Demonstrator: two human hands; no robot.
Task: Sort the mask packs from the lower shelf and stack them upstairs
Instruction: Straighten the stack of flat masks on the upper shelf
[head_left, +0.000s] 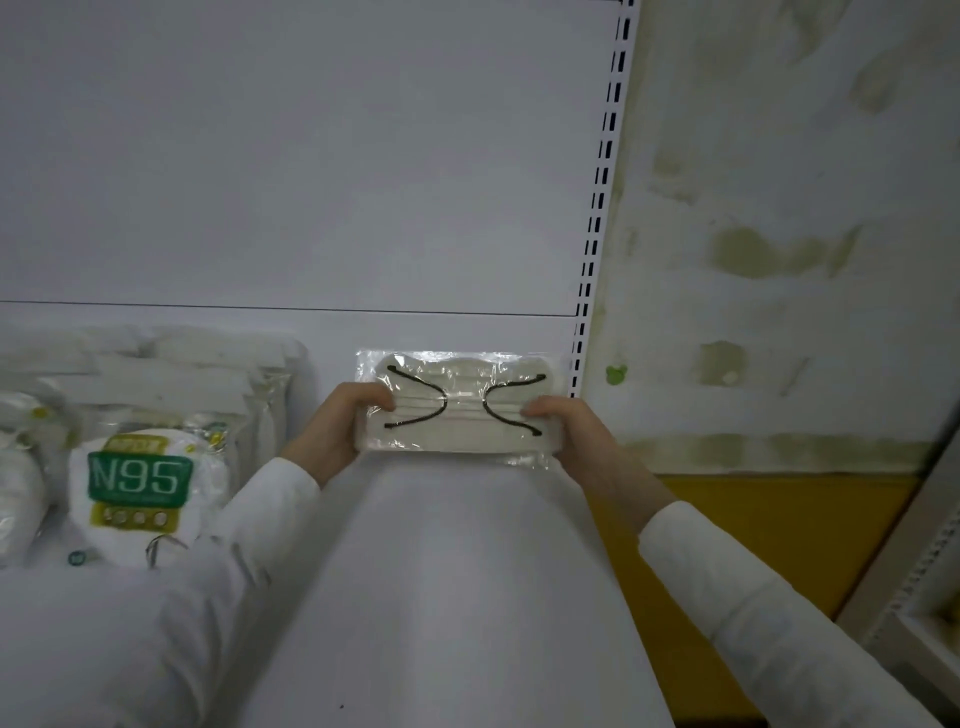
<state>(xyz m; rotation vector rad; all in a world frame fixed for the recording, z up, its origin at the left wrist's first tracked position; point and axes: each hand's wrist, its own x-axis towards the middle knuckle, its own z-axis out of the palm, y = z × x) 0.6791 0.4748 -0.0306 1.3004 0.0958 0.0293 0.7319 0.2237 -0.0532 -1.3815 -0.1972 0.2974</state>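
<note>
Lettering: "N95" in white on a green panel, framed in olive-yellow, on the N95 pack (137, 493) at the left of the shelf (441, 571). A smaller line above the panel and the row of round marks below it are too blurred to read.

Mask pack (457, 410): a flat rectangular bundle of pleated off-white masks in clear, crinkled film, with four black ear loops curving across the top face. No print can be made out on it. It sits toward the back right of the shelf, near the back panel (311, 156). Whether it rests on the shelf or is held just above it cannot be told.

Left hand (337, 431): grip closed on the pack's left end, thumb on top, fingers hidden beneath.

Right hand (576, 441): grip closed on the right end in the same way. Both arms are in white sleeves (753, 597).

White packs (156, 364): a soft, glossy heap behind the N95 pack, outlines blurred and cut off at the left edge.

Shelf and back panel: smooth matt white, one thin seam across the panel.

Slotted upright (602, 182): white metal with paired black slots.

Wall (779, 208): pale with greenish blotches above a yellow band (753, 519), and a small green sticker (616, 373) beside the upright.
</note>
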